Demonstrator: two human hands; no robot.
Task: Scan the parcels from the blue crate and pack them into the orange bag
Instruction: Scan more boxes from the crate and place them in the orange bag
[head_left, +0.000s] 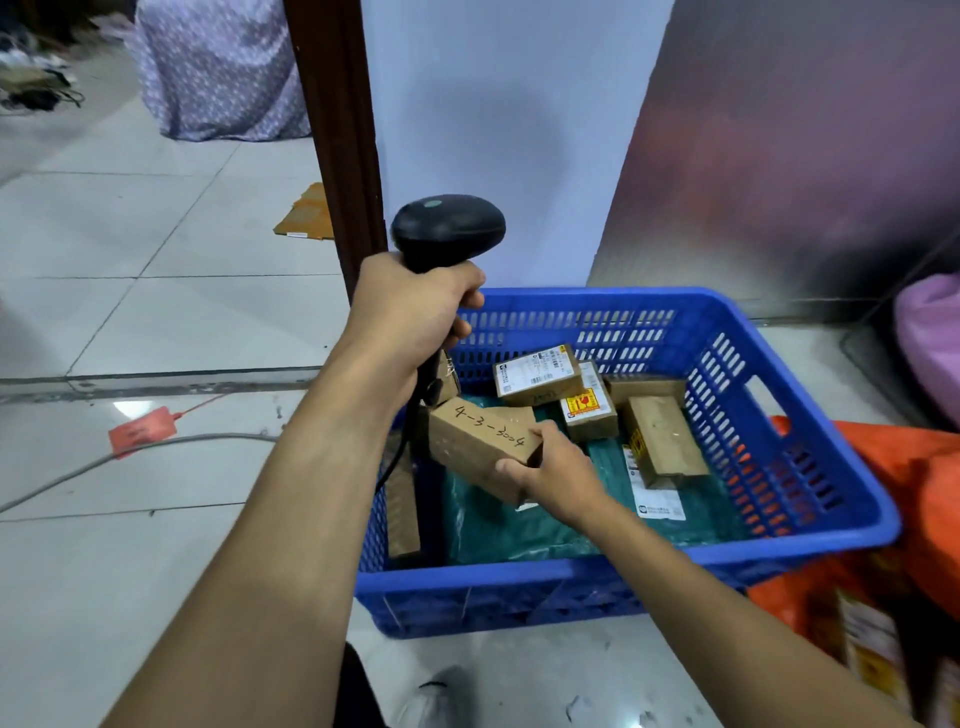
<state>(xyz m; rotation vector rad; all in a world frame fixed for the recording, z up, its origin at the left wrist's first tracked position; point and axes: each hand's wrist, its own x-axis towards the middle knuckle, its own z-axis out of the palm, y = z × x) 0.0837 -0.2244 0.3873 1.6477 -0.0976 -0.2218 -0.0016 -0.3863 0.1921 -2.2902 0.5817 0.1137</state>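
Observation:
My left hand (410, 317) grips the handle of a black barcode scanner (448, 226), held upright above the left rim of the blue crate (810, 410). My right hand (558, 470) holds a brown cardboard parcel (475, 441) with "4-3-3004" written on it, just over the crate's left side. Inside the crate lie several small cardboard parcels (537, 374) and green plastic mailers (498, 525). The orange bag (914, 467) lies to the right of the crate, with labelled parcels showing inside it.
The crate stands on a pale tiled floor (156, 322) against a white wall and a dark door frame (337, 130). A grey cable (104, 460) and a red tag (143, 428) lie on the floor at left. A flat cardboard piece (306, 213) lies farther back.

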